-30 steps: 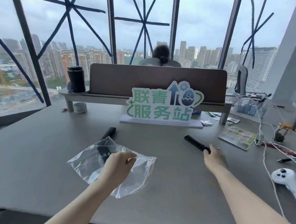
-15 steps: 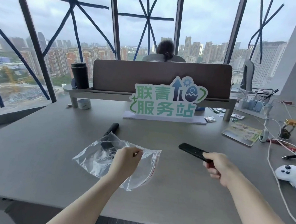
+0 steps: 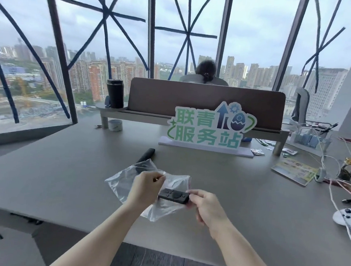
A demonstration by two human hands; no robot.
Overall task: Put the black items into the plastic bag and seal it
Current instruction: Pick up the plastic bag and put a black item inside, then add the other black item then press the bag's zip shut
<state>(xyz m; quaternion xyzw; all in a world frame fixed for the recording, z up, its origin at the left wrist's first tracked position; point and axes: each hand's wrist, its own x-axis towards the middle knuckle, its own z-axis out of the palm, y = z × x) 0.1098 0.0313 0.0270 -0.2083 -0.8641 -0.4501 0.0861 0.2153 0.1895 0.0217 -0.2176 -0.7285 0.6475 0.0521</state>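
A clear bag (image 3: 146, 184) is held just above the grey table (image 3: 238, 199) by the left hand (image 3: 145, 188), whose thumb and fingers are pinched shut on its upper edge. A black remote (image 3: 174, 195) is gripped at its right end by the closed fingers of the right hand (image 3: 206, 205) and is seen in front of the bag's open right side. A second black item (image 3: 147, 154) lies on the table behind the bag, partly covered by it.
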